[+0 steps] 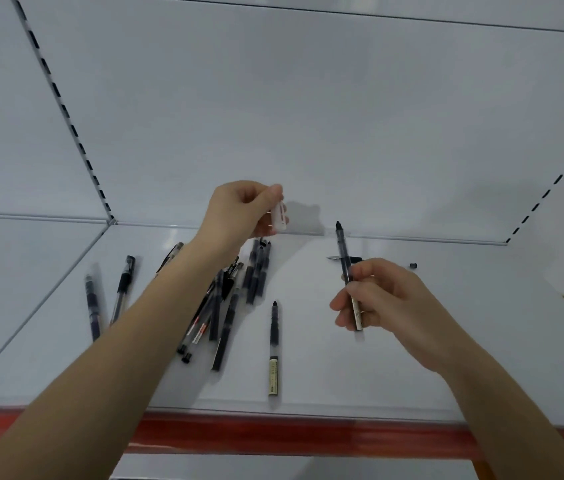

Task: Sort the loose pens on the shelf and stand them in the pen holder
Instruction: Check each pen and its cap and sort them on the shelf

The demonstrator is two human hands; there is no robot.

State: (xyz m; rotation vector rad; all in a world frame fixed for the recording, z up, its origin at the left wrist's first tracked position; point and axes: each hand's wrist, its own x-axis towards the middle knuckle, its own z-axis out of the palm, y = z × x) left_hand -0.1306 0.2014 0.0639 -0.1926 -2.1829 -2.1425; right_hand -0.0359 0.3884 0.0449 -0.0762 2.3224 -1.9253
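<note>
Right hand grips pen at lower barrel; left hand pinches pale cap. Pen: likely light, rigid, smooth (pointed tip delicate); hold by barrel.

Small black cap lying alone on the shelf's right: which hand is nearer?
Right. The right hand, gripping a pen, is just left of the small black cap and nearer the camera; the left hand, pinching a white cap, is raised far off to its left.
</note>
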